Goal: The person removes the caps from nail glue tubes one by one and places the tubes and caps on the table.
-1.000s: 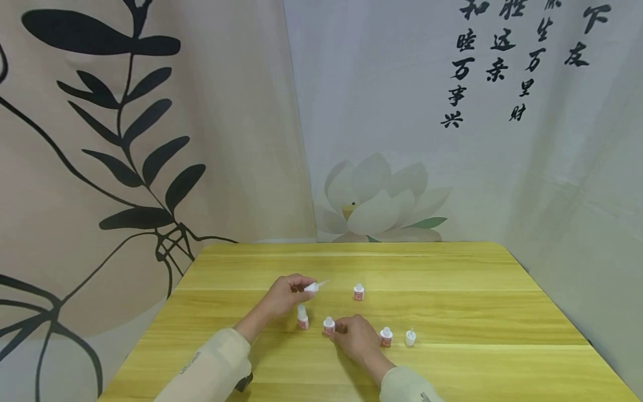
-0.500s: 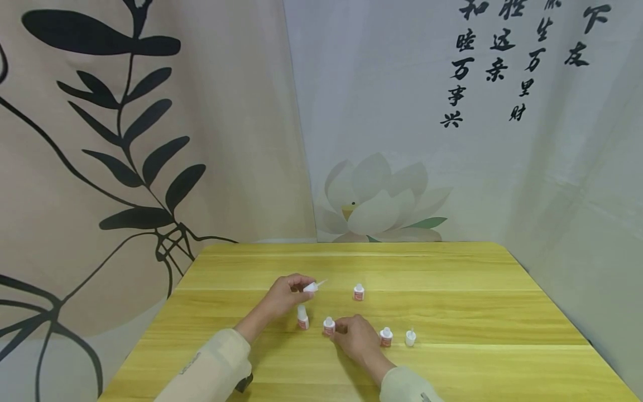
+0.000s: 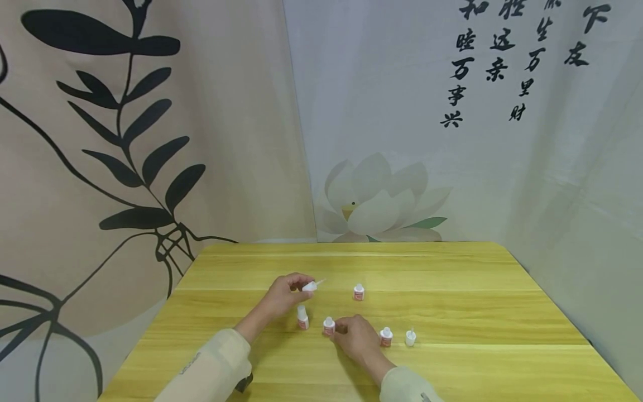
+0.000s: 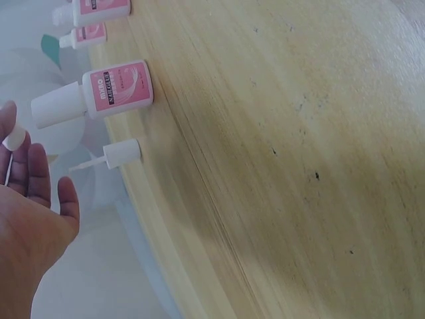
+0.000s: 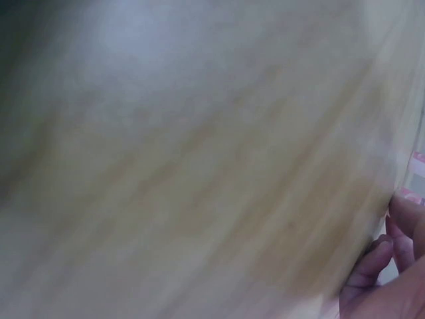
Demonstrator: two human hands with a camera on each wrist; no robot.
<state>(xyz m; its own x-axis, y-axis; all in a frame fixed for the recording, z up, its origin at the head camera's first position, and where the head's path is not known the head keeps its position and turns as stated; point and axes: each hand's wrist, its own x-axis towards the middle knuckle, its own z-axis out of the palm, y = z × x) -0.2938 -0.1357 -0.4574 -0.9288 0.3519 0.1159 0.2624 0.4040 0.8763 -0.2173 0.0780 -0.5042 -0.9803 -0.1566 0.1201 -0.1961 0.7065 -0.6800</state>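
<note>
My left hand pinches a white brush cap above the table, its thin brush pointing up and to the right. In the left wrist view the same cap sits between the fingertips. Lower down, my right hand holds an uncapped nail glue bottle by its right side, upright on the table. A capped nail glue bottle with a pink label stands just left of it. In the right wrist view only a sliver of pink label shows past the fingers.
Uncapped nail glue bottles stand at the back and right of my right hand. A brush cap stands brush-up at the far right. Another upright brush cap shows in the left wrist view. The wooden table meets a printed curtain behind.
The cap in my left hand has shifted very slightly to the left. My right hand and the bottles have stayed in place.
</note>
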